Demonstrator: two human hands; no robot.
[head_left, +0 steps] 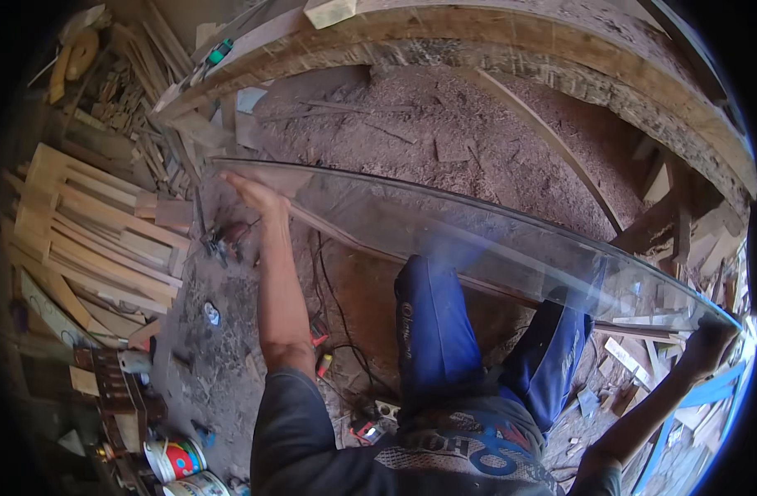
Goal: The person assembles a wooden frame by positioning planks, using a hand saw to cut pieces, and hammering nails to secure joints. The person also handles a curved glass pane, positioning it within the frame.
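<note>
A long clear glass pane [386, 207] stretches slantwise in front of me, from upper left down to the right, its dark far edge nearest the workbench. My left hand [258, 194] grips its left end, arm reaching forward, with some fingers behind the glass. At the other end my right hand [709, 347] is closed round the lower right corner; most of its fingers are hidden in shade. My knees, in blue trousers [436, 310], show partly through the pane.
A thick wooden workbench beam [444, 41] spans the far side, above wood shavings [444, 116]. Slatted wooden frames [105, 236] lie to the left. A black cable [322, 264] and a screwdriver [324, 364] are on the floor. Paint buckets [176, 459] stand at lower left.
</note>
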